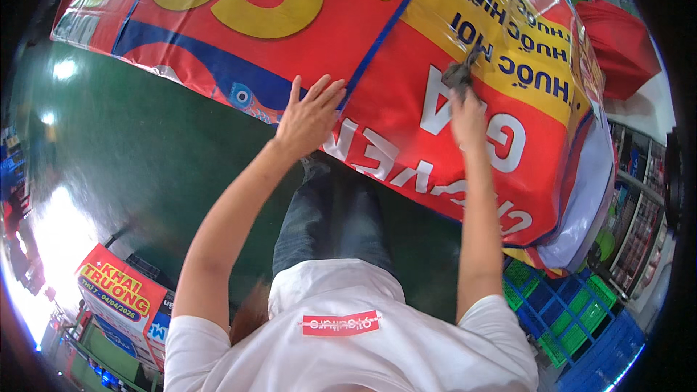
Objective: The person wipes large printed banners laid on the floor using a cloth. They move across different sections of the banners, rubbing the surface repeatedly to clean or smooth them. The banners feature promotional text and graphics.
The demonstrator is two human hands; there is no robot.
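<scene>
Squarely in front of the person, a large printed vinyl banner in red, yellow and blue spreads out beyond both hands, its long axis slanting from the far left down to the near right. Its print appears upside down from where the person stands.

The left hand lies palm-down on the banner's near edge, around the middle of that edge, fingers stretched and somewhat apart, holding nothing. The right hand is over the banner's right-hand part, further in from the near edge and closer to the right end than the left hand is. It is closed around a dark hand tool, slightly blurred, whose narrow tip points away from the person across the banner; the exact kind of tool, and whether its tip touches the vinyl, cannot be told.

White sheeting shows from under the banner's right end. Green and blue plastic crates sit on the near side of that end, a red cloth just beyond it. Shiny green floor shows along the banner's near edge.
</scene>
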